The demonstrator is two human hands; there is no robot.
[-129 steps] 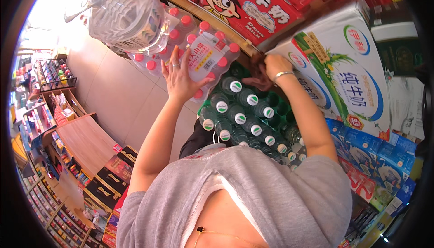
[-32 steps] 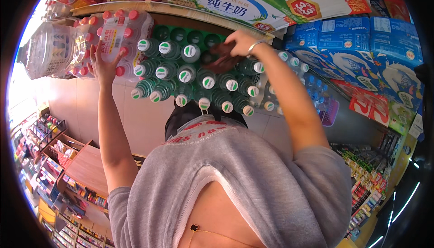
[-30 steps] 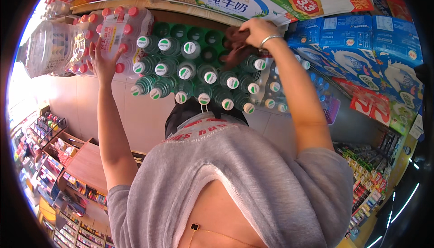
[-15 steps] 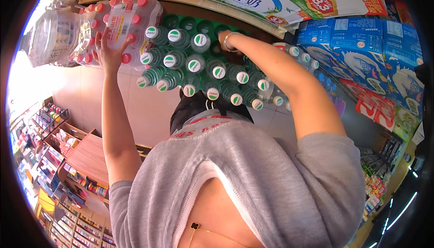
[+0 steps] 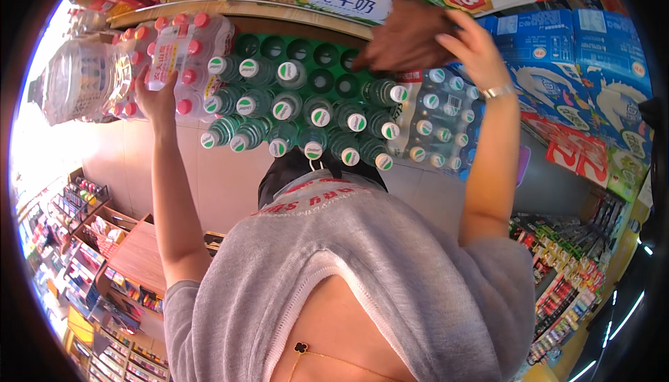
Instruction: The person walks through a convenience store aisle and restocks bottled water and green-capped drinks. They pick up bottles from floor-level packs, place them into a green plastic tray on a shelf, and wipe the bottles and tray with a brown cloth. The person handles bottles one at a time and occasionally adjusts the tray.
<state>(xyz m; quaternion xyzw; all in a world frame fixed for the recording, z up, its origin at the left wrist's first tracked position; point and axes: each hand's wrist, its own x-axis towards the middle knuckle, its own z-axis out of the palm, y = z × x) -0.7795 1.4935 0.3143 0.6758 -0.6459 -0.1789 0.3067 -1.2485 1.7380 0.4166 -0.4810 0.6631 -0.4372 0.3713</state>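
My right hand (image 5: 479, 53) is raised at the right with a dark brown cloth (image 5: 411, 37) pinched between thumb and fingers. The crumpled cloth hangs in front of the shelf edge, above the far right corner of a green tray (image 5: 343, 67). Rows of clear green bottles (image 5: 282, 109) with white-and-green caps stand in the tray; several round slots at its far side hold no bottle. On the left, my left hand (image 5: 157, 100) lies with fingers apart against a plastic-wrapped pack of red-capped bottles (image 5: 187, 75).
Large clear jugs (image 5: 80, 79) stand at the far left. Another wrapped bottle pack (image 5: 446, 113) sits right of the tray, with blue milk cartons (image 5: 557, 96) beyond. A wooden shelf edge (image 5: 230, 9) bearing boxes runs along the back. A wooden counter (image 5: 136, 253) is at lower left.
My right hand has come up out of the tray's far side and swung right, bringing the brown cloth into view. My left hand has shifted slightly down and stays at the red-capped pack.
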